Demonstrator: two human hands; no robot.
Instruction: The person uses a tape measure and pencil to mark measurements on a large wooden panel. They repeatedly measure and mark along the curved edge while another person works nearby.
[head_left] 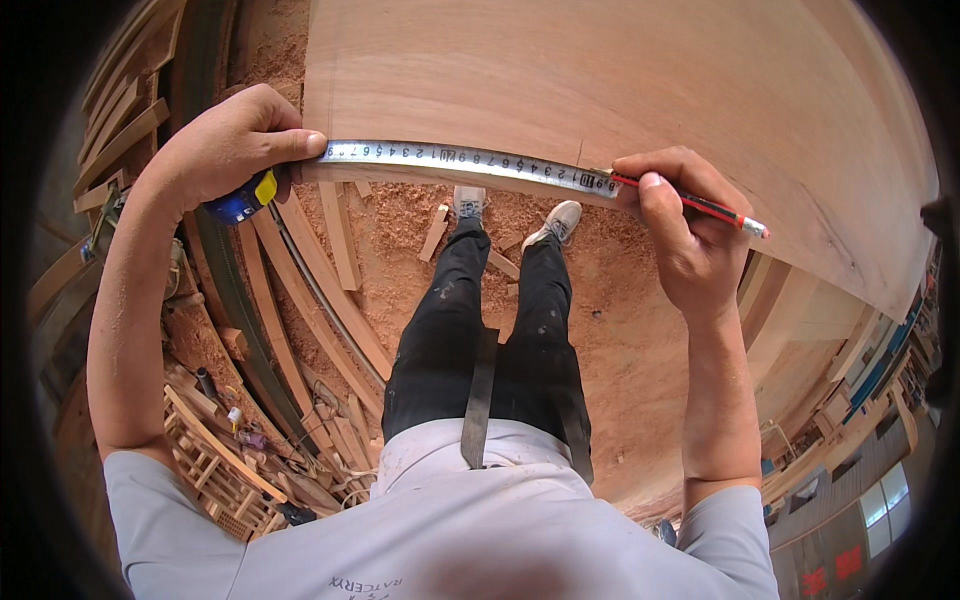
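A large wooden panel lies in front of me. Along its near edge runs the silver blade of a tape measure. At the panel's left end my left hand grips the tape, thumb pressed on the blade; the blue and yellow case hangs under the palm. My right hand holds a red and black pencil, its point close to the blade's right end. A thin dark line crosses the panel's surface just beyond the blade, left of the pencil point.
Sawdust covers the floor around my shoes. Long timber strips and a dark rail lie at left, with a slatted wooden piece nearer. Stacked boards stand far left; more panels lean at right.
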